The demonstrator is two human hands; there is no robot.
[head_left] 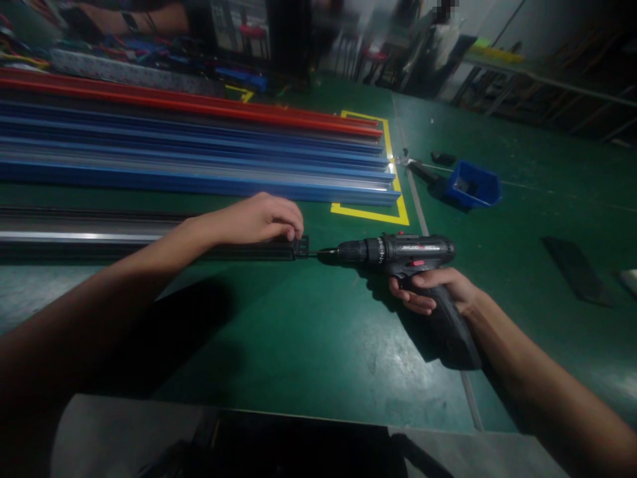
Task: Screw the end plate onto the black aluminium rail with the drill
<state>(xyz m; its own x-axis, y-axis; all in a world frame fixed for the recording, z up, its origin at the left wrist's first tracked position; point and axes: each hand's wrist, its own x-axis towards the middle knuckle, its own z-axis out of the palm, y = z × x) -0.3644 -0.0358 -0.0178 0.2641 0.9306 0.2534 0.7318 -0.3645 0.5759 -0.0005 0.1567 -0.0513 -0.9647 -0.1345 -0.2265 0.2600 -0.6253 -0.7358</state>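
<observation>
Before stools [253, 32] — a table [318, 352] (green) bears a dark rail [94, 235].

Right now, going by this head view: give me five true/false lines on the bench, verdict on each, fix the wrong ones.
1. The right grip is wrapped around the handle of the black drill. True.
2. The bit points away from the dark profile. False: the bit points toward the end of the dark profile.
3. The left grip has its fingertips at the small black end piece. True, though the exact contact is too blurred to tell.
4. The bin to the right of the yellow tape is red. False: the bin is blue.
5. The red profile lies beyond the blue profiles, seen from the wearer. True.
</observation>
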